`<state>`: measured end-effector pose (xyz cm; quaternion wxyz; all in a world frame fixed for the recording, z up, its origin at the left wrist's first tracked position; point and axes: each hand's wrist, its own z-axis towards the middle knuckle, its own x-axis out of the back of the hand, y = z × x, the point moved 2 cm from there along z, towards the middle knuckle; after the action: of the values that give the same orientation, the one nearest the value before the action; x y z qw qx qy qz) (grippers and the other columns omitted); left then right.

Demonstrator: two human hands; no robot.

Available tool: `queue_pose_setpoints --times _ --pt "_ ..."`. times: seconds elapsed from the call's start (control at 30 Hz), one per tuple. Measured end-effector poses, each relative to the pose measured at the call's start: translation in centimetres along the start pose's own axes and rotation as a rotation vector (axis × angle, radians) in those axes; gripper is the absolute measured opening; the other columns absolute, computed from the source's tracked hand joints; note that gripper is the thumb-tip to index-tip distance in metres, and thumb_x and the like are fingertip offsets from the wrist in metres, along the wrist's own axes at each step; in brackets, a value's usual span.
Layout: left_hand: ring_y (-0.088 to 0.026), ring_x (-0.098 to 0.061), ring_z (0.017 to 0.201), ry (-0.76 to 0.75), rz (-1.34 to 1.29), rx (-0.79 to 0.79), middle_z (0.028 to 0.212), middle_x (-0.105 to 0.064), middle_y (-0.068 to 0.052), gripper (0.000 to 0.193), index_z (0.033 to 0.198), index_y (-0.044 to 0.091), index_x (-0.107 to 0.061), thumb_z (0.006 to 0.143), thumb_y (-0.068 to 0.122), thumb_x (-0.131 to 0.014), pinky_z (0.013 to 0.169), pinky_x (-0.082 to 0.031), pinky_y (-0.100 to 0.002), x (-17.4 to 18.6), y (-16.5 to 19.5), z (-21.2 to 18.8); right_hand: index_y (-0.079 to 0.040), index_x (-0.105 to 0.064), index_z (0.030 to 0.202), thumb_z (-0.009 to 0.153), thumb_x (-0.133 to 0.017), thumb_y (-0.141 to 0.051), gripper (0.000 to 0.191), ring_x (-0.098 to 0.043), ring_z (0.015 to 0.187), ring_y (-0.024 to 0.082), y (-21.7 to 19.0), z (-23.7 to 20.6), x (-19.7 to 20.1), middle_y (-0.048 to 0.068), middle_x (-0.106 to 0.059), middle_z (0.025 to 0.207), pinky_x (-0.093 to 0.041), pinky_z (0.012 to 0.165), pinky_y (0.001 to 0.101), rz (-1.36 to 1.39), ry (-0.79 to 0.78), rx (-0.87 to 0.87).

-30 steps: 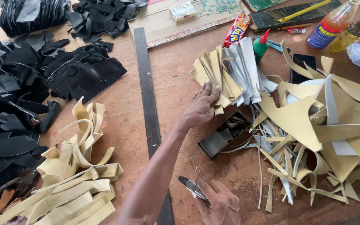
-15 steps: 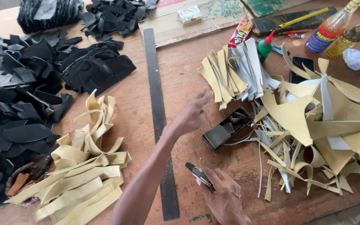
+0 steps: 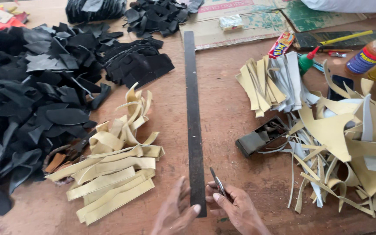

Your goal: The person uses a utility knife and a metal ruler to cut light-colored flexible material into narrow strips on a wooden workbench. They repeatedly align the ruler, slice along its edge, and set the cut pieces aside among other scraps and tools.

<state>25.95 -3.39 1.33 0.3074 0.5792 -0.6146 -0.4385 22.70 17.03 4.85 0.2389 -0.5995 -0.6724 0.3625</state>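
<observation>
At the far left of the surface [image 3: 223,109] we see a broad heap of black leather offcuts [image 3: 27,100], with a smaller stack of black cut pieces [image 3: 138,65] just beside it toward the middle. Below these lies a pile of tan strips [image 3: 109,174], some flat and stacked, some curled upright.

Our left hand [image 3: 177,213] has come back from the right side of the surface, where it was reaching toward the stacked pale pieces 1 second ago. Now it lies low in the view, fingers spread and loose, holding nothing, its thumb touching the near end of the long dark metal ruler [image 3: 192,117]. The ruler runs straight away from us, between the tan strips and the right-hand clutter, and looks much as it lay before.

Just right of the ruler's near end, our right hand [image 3: 236,209] keeps its grip closed on a small cutting blade [image 3: 217,182], the tip pointing up and away. We judge that both hands are now gathered at the ruler, so the work has shifted from the pale stack to this near edge.

Further right sit a dark open box [image 3: 262,137], a stack of pale and grey cut pieces [image 3: 270,85], and a loose tangle of tan scraps [image 3: 349,148]. Behind them stand a green-capped glue bottle [image 3: 305,61] and 2 bottles [image 3: 373,54] at the right edge.
</observation>
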Motion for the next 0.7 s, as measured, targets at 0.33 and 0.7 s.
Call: queue_pose_setpoints --times 0.33,0.7 --pt "-0.029 -0.055 0.137 0.095 -0.108 0.095 0.154 -0.047 -0.02 0.094 0.159 0.008 -0.015 0.083 0.012 -0.071 0.113 -0.047 -0.04 1.1 4.5 1.9 -0.001 -0.063 0.134 0.092 -0.062 -0.011 0.043 -0.075 0.107 0.026 1.0 1.6 -0.3 0.015 -0.073 0.125 -0.067 0.076 0.0394 0.225 0.025 0.055" --pt "-0.021 -0.074 0.094 0.117 0.409 0.094 0.107 -0.077 -0.013 0.038 0.129 0.003 -0.061 0.093 0.012 -0.065 0.085 -0.06 -0.036 -1.0 6.6 2.6 0.0 -0.073 0.124 0.085 -0.075 -0.008 0.04 -0.064 0.069 0.015 3.5 1.6 -1.1 0.009 -0.072 0.084 -0.054 0.053 0.0286 0.044 0.18 0.191"
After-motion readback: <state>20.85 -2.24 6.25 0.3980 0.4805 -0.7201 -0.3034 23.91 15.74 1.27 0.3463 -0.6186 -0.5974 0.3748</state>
